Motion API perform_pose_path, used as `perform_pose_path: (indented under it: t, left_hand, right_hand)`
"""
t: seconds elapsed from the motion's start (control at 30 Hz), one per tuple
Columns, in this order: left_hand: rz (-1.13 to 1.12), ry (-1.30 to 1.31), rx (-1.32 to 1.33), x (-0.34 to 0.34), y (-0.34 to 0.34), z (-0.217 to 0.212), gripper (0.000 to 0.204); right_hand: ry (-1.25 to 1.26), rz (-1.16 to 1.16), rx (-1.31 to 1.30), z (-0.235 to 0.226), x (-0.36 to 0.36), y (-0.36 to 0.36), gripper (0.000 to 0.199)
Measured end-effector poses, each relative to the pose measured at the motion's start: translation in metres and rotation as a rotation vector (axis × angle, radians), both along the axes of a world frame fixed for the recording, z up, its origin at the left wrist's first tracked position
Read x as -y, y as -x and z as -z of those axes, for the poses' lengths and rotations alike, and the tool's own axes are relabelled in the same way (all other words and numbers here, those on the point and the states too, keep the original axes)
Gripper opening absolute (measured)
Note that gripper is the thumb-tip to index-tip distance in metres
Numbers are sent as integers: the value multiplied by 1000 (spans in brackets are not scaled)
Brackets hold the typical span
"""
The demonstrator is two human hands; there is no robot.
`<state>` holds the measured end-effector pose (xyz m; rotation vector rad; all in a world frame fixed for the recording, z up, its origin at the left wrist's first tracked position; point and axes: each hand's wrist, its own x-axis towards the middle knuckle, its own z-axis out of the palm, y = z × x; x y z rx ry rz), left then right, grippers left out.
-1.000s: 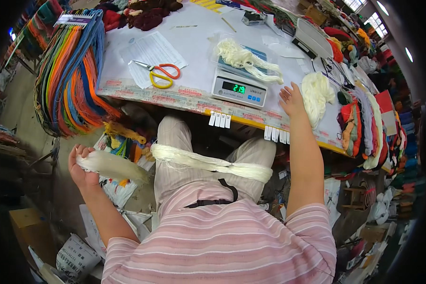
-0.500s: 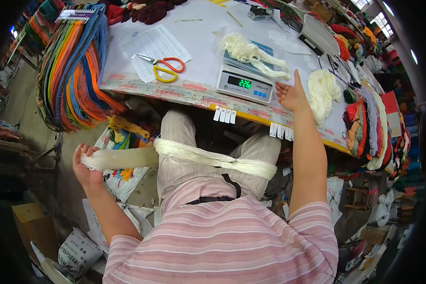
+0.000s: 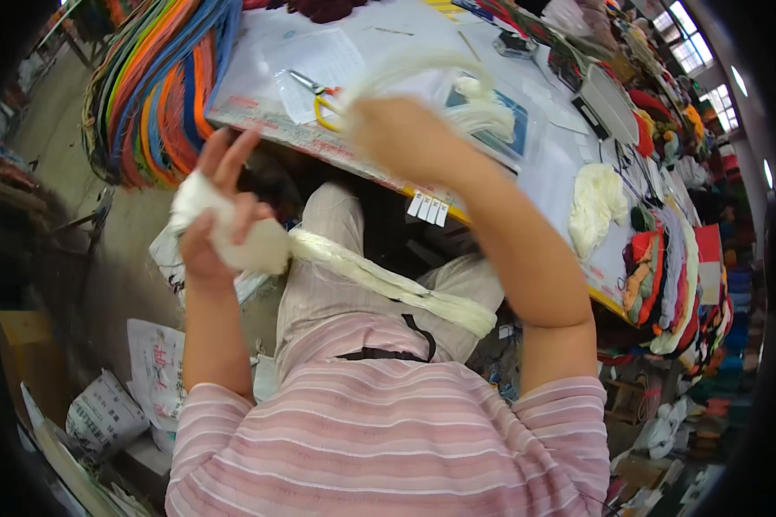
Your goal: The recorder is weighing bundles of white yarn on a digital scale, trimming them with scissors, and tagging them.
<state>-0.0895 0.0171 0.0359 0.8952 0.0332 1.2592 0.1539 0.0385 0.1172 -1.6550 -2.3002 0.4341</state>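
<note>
My left hand [image 3: 220, 207], thumb on one side and some fingers raised, grips the loose end of a white yarn hank [image 3: 246, 244]. This end runs toward my left knee and meets a cream hank [image 3: 379, 280] lying across my thighs. Over the table's front edge, my right hand [image 3: 397, 138] is closed and blurred. Pale yarn [image 3: 431, 65] arcs from it, smeared by motion, to the clear tray on the scale. More cream yarn [image 3: 483, 112] lies in that tray [image 3: 526, 142]. My right forearm hides the scale's display.
Red-and-yellow scissors [image 3: 325, 108] and a printed sheet [image 3: 341, 56] lie on the table [image 3: 543, 189]. Multicoloured yarn [image 3: 159, 86] hangs at the left. A cream skein [image 3: 597, 207] and coloured skeins [image 3: 651, 276] are at the right. White tags [image 3: 427, 208] hang off the front edge.
My right hand has swung left from beside the scale, drawing pale yarn from the tray. My left hand has come up and inward with its hank. The view has shifted slightly.
</note>
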Motion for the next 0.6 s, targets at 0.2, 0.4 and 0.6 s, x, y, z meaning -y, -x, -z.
perform_pose_path:
  t: [0.2, 0.4, 0.6]
  left_hand:
    - [7, 201, -560, 17, -15, -19, 19]
    - [-187, 222, -503, 26, -31, -3, 13]
    - [-148, 182, -578, 25, -52, 11, 11]
  right_hand:
    - [85, -86, -249, -10, 47, 56, 17]
    - [-29, 480, -1034, 110, 97, -12, 14]
    - [190, 1307, -1381, 220, 129, -70, 29]
